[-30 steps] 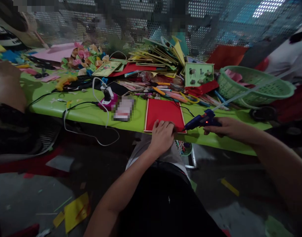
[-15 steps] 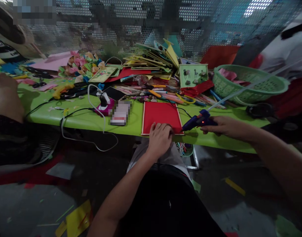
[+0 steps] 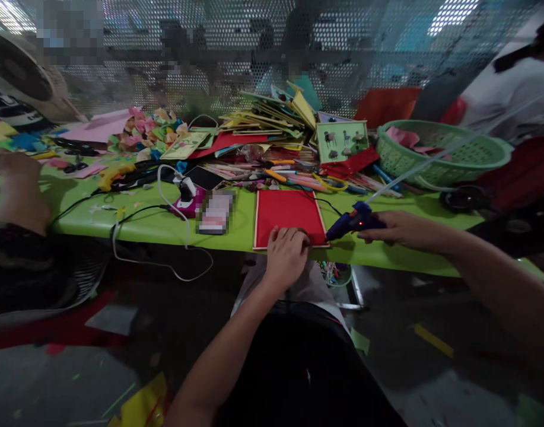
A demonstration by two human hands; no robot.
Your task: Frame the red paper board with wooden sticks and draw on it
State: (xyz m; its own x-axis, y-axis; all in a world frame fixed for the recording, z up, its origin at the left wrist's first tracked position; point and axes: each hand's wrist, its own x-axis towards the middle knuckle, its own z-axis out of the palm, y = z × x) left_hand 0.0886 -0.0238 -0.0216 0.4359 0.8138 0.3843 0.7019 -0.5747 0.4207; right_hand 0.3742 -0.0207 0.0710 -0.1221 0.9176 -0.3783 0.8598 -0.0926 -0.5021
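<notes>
A red board (image 3: 289, 213) with thin pale strips along its edges lies at the front edge of the green table. My left hand (image 3: 287, 252) rests over its lower edge, the fingers bent and close together; the thumb side is partly hidden. In my right hand (image 3: 387, 228) is a dark blue hot glue gun (image 3: 354, 220) with a small red light lit. Its nozzle points left, at the board's lower right corner. A long translucent glue stick (image 3: 409, 175) sticks out of the gun's back, up to the right.
A phone (image 3: 216, 212) and a purple power strip (image 3: 189, 201) with cables lie left of the board. Pencils (image 3: 289, 177), stacked cards (image 3: 263, 118) and a green basket (image 3: 441, 157) stand behind. Another person's bare foot (image 3: 20, 184) rests on the table's left end.
The whole view has shifted slightly, so the table sits a little lower. Both hands, the glue gun and the board keep nearly the same places relative to each other.
</notes>
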